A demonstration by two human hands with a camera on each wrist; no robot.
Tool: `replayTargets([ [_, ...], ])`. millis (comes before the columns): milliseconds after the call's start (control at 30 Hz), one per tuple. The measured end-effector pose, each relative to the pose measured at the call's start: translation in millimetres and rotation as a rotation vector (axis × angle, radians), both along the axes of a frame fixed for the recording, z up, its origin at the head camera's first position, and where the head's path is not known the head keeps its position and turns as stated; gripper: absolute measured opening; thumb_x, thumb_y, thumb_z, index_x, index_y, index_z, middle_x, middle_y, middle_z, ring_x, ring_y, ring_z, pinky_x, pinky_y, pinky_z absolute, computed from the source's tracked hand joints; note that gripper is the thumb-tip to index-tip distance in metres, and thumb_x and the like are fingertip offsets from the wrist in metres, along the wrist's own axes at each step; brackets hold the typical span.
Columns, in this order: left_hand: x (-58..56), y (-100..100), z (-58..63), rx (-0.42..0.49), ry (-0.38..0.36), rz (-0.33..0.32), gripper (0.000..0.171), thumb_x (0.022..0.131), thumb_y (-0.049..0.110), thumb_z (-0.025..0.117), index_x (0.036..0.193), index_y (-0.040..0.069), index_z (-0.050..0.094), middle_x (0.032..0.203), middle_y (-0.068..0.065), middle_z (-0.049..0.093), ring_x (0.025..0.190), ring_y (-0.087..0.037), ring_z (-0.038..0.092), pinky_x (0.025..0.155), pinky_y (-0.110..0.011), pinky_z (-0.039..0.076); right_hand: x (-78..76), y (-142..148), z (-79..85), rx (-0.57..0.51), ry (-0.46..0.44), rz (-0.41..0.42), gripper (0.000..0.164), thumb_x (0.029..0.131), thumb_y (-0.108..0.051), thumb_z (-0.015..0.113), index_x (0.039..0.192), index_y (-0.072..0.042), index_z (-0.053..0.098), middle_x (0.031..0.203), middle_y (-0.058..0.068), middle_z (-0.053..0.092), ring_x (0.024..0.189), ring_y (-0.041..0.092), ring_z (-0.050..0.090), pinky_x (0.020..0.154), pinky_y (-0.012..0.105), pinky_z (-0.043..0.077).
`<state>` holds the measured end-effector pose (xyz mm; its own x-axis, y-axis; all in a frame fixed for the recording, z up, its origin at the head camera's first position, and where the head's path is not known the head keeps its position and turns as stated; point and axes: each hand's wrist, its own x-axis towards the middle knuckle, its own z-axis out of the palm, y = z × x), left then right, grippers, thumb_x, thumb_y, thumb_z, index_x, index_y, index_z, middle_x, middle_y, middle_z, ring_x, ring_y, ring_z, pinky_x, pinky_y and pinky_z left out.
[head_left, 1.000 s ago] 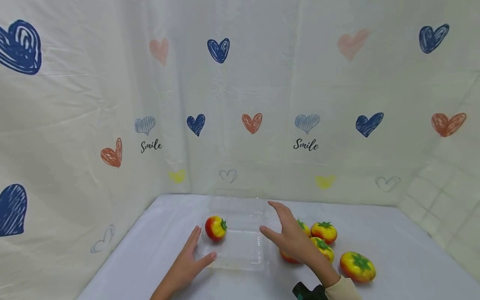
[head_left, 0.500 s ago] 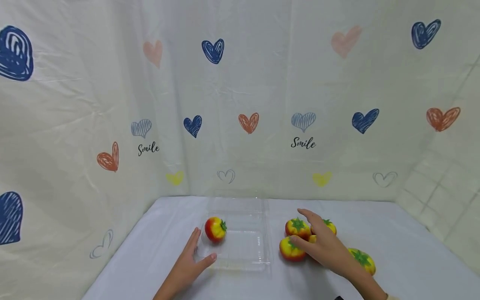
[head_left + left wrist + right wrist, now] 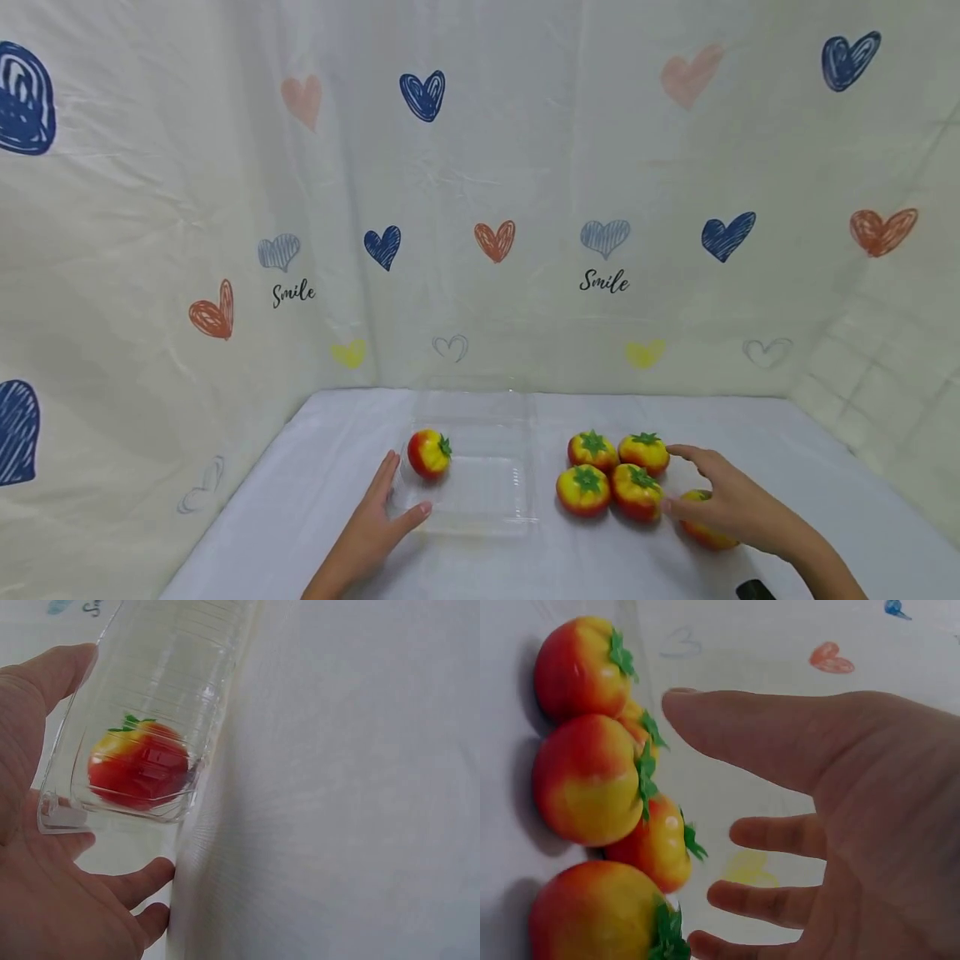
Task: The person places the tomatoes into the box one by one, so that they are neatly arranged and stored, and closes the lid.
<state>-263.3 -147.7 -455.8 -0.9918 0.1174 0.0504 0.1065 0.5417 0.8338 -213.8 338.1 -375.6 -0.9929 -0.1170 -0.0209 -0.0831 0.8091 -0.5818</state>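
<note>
A clear plastic box (image 3: pixel 483 492) stands left of centre on the table, holding one red-and-yellow tomato-like fruit (image 3: pixel 427 455) with green leaves. My left hand (image 3: pixel 369 529) rests at the box's left front corner, thumb and fingers spread; in the left wrist view the thumb (image 3: pixel 64 671) lies against its edge. To the right, several similar fruits (image 3: pixel 584 490) sit in a cluster. My right hand (image 3: pixel 738 507) hovers over the rightmost fruit (image 3: pixel 708 540), partly covering it. Its fingers are spread, and the thumb tip is near the front right fruit (image 3: pixel 636 493) of the cluster.
The box's clear lid (image 3: pixel 472 407) stands open at the back. A white cloth covers the table (image 3: pixel 262 500). Behind it hangs a pale curtain (image 3: pixel 525 167) printed with hearts. A dark object (image 3: pixel 753 590) shows beneath the right wrist.
My right hand has moved from beside the box rightward past the cluster to the rightmost fruit, uncovering the clustered fruits. The left hand has stayed at the box.
</note>
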Motion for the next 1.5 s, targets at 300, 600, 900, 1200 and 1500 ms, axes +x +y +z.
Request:
replayTargets([
  [300,0.9,0,1.7,0.013,-0.001,-0.001,0.108,0.094,0.052,0.079,0.17,0.003,0.022,0.175,-0.024,0.02,0.151,-0.051,0.037,0.118,-0.07,0.032,-2.8,19,-11.9,0.049,-0.118,-0.013,0.071,0.093,-0.035,0.083,0.142,0.008,0.055,0.135,0.03,0.056,0.111,0.035,0.057,0.098,0.069,0.053],
  [600,0.8,-2,0.7,0.006,0.014,-0.008,0.107,0.094,0.052,0.079,0.17,0.001,0.022,0.174,-0.024,0.022,0.149,-0.051,0.04,0.118,-0.069,0.033,-0.3,24,-20.3,0.098,-0.114,-0.015,0.057,0.094,-0.019,0.082,0.134,0.015,0.059,0.125,0.022,0.065,0.106,0.033,0.06,0.098,0.066,0.055],
  [900,0.6,-3,-0.4,0.005,0.018,-0.007,0.106,0.095,0.052,0.079,0.17,0.003,0.023,0.174,-0.023,0.023,0.147,-0.051,0.042,0.117,-0.069,0.034,2.5,27,-20.3,0.076,-0.217,-0.053,0.054,0.093,-0.029,0.084,0.123,0.005,0.054,0.099,0.005,0.061,0.09,0.024,0.057,0.081,0.047,0.06],
  [1200,1.9,-1,-0.7,0.01,0.032,-0.013,0.106,0.095,0.052,0.079,0.17,0.002,0.023,0.175,-0.022,0.022,0.151,-0.049,0.037,0.12,-0.069,0.03,2.2,20,-1.7,-0.092,-0.222,-0.043,0.059,0.1,-0.036,0.076,0.144,-0.001,0.057,0.119,0.012,0.063,0.089,0.025,0.06,0.068,0.045,0.066],
  [1500,1.6,0,1.0,0.0,0.023,0.005,0.107,0.093,0.053,0.08,0.17,0.003,0.024,0.176,-0.02,0.02,0.158,-0.046,0.025,0.121,-0.071,0.023,-2.5,-3,28.7,-0.247,-0.091,0.065,0.068,0.101,-0.037,0.074,0.154,-0.001,0.049,0.136,0.025,0.06,0.091,0.026,0.066,0.068,0.042,0.066],
])
